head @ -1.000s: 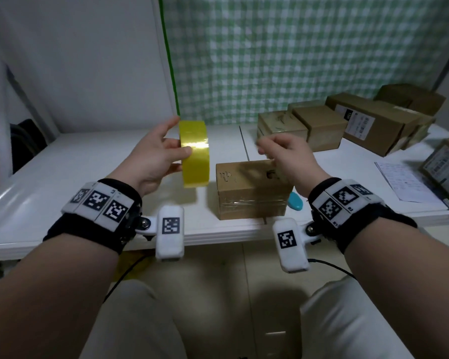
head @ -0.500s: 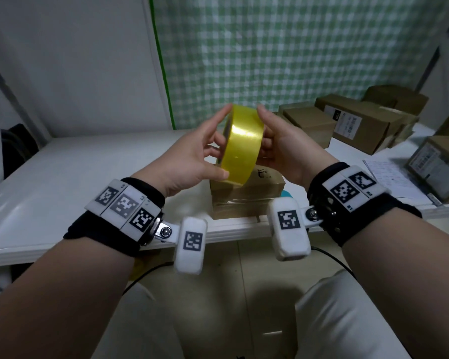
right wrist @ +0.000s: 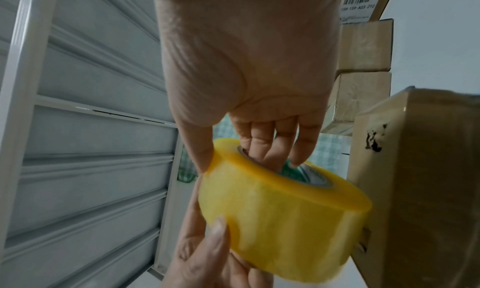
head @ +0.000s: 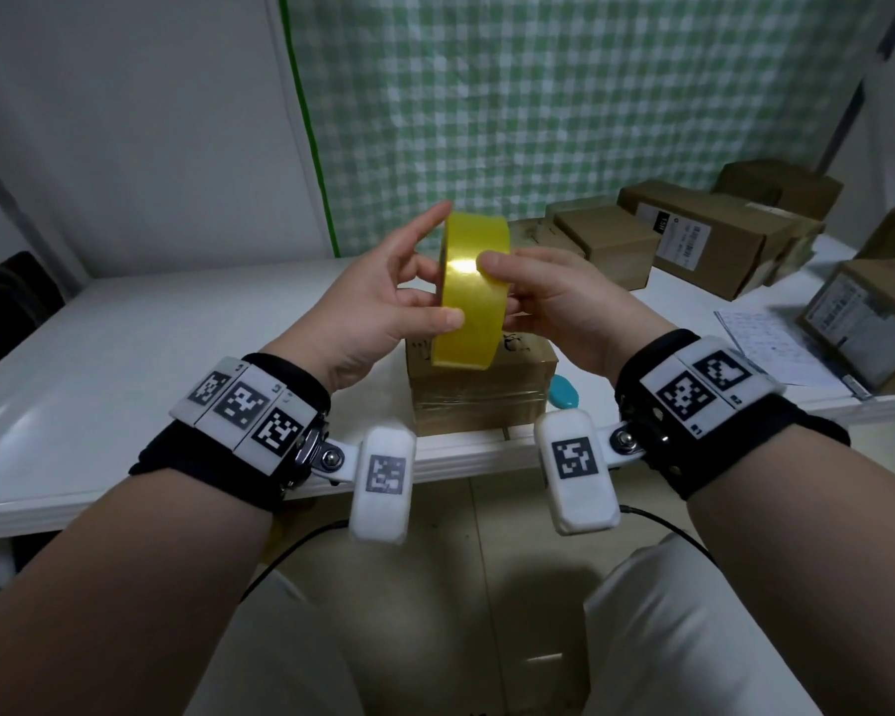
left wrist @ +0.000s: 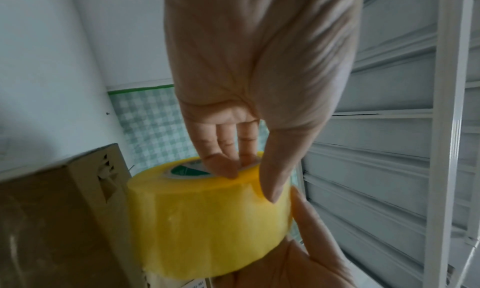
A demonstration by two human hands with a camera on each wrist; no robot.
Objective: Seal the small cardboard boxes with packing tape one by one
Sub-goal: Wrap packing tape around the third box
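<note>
A yellow roll of packing tape (head: 474, 292) (left wrist: 207, 220) (right wrist: 280, 210) is held on edge in the air above a small cardboard box (head: 479, 390) (left wrist: 59, 227) (right wrist: 420, 179) at the table's front edge. My left hand (head: 383, 312) (left wrist: 249, 87) grips the roll from the left, thumb on the outer band, fingers at the core. My right hand (head: 554, 307) (right wrist: 244, 77) grips it from the right, thumb on the band's top, fingers curled into the core. The box's front wall shows shiny tape; its top is partly hidden by the roll.
A white table (head: 125, 354) carries several more cardboard boxes (head: 693, 240) at the back right. A labelled box (head: 869, 328) and a printed sheet (head: 765, 343) lie at the right. A teal object (head: 564, 392) sits beside the near box. A green checked curtain (head: 538, 95) hangs behind.
One second ago only the left hand held the roll, left of the box, while the right hand was over the box. Both hands now hold the roll above the box; right thumb moved onto the band.
</note>
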